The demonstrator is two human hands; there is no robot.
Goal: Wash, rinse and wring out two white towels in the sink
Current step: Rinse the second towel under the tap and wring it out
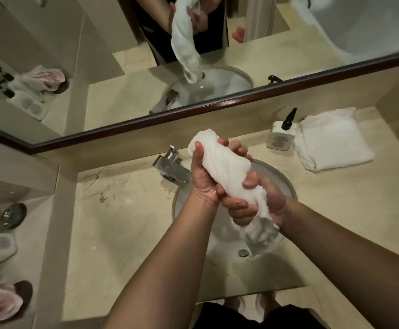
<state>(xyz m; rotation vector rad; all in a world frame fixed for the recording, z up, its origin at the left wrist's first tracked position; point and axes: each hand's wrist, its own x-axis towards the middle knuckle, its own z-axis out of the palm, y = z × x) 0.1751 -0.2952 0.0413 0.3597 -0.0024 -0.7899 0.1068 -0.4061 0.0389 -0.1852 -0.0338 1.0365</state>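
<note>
We hold the rolled wet towel (227, 172) over the sink (286, 184) so wrung water drains into it. Left hand (202, 179) clenches the roll's far end; right hand (257, 205) clenches nearer, loose tail hanging below. The second towel (333, 141) lies folded beyond.

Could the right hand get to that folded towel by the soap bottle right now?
Probably not yet: the right hand grips the wet towel. The way to the folded towel looks open.
</note>
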